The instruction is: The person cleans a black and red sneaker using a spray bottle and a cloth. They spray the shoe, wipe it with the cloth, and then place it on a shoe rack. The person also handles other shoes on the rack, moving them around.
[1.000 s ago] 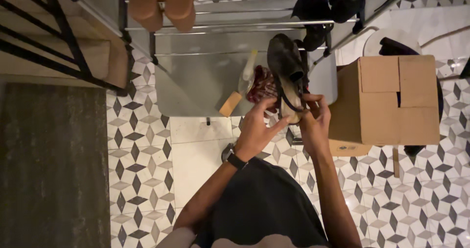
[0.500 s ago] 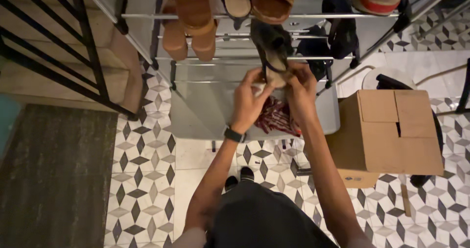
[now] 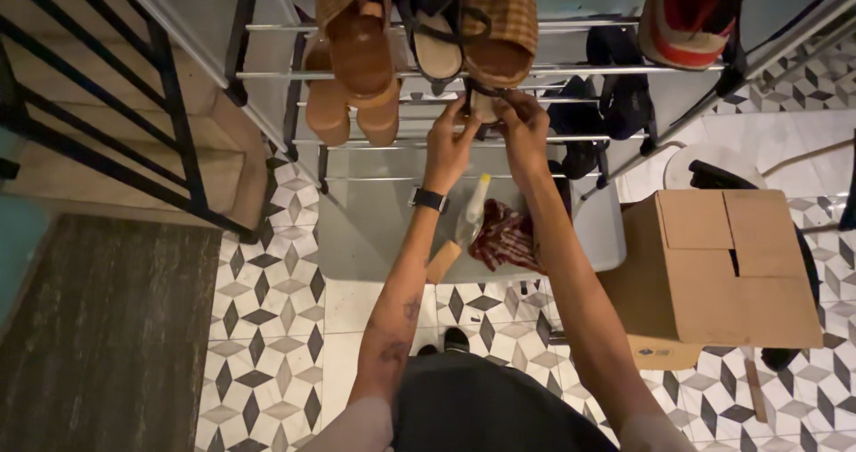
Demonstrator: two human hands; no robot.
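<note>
Hands: left hand (image 3: 448, 145) and right hand (image 3: 520, 124) both gripping dark sandal (image 3: 482, 104) | at shoe rack (image 3: 267, 74)

**Entry area: floor and fixtures**

Tiled floor (image 3: 267, 318), geometric black, grey and white pattern. Dark mat (image 3: 107, 336) at 8 o'clock. Black railing (image 3: 116, 140) with steps at 10 o'clock. Metal shoe rack (image 3: 571, 73) at 12 o'clock. Cardboard box (image 3: 722, 265) at 3 o'clock. Lighting dim.

A metal rod shoe rack (image 3: 267, 75) carries tan sandals (image 3: 361, 69), a black-strapped sandal (image 3: 437, 46), a woven shoe (image 3: 499, 24) and a red-lined sneaker (image 3: 687, 20); the patterned tile floor (image 3: 267, 309) bears a cardboard box (image 3: 722, 265) and a dark mat (image 3: 98, 336)
</note>
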